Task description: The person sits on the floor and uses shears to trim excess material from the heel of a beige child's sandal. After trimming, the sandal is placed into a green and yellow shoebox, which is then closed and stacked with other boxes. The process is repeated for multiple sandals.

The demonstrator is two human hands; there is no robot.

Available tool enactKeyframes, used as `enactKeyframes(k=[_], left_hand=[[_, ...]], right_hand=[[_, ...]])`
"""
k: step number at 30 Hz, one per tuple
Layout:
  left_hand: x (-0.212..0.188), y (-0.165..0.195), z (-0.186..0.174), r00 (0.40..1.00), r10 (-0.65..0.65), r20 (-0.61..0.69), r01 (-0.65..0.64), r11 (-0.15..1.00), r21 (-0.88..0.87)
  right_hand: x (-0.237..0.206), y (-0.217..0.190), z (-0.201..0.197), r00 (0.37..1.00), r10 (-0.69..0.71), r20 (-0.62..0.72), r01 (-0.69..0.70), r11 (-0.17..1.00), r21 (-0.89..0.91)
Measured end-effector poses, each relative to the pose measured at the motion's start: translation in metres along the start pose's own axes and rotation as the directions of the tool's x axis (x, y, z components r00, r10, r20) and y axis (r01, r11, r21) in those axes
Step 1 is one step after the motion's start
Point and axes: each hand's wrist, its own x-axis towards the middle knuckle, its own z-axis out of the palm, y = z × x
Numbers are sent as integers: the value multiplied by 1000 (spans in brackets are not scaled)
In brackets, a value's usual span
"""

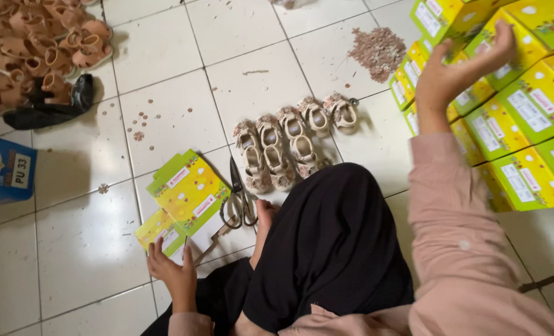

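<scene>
Right hand, fingers spread, rests on stacked yellow boxes at two o'clock (apparently steadying them); left hand, open, presses flattened cartons to the floor at seven o'clock.

A row of small beige children's sandals lay on the white tiled floor, some in pairs and two set a little in front of the rest. Just to their left rested a pair of black-handled scissors, blades pointing away from the person. A heap of brown sandals filled the upper left corner, with a black bag against its lower edge. A blue carton stood at the left edge. Near the top right sat a small pile of pinkish trimmings; a few loose brown bits were scattered on the tiles
</scene>
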Motion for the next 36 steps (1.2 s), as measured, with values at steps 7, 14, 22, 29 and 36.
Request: enactKeyframes(k=[7, 14, 22, 29, 36], left_hand=[[8, -13, 2, 1000, -17, 15, 17, 1000, -15], [7, -16, -4, 1000, -28, -15, 27, 999, -23], [17, -9, -9, 995, -100, 14, 100, 995, 6], [10, -16, -11, 934, -353, 44, 347, 931, 110], [-2, -27, -23, 925, -380, -24, 380, 925, 24]], right_hand=[[53, 11, -25, 583, -399, 708, 777, 530, -340], [60, 81, -24, 637, -345, 689, 736, 539, -410], [21, 1, 8, 629, -357, 691, 700, 646, -304], [-192, -186, 44, 55, -414, 909, 151, 903, 402], [-359, -274, 39, 26, -509, 860, -26, 860, 510]])
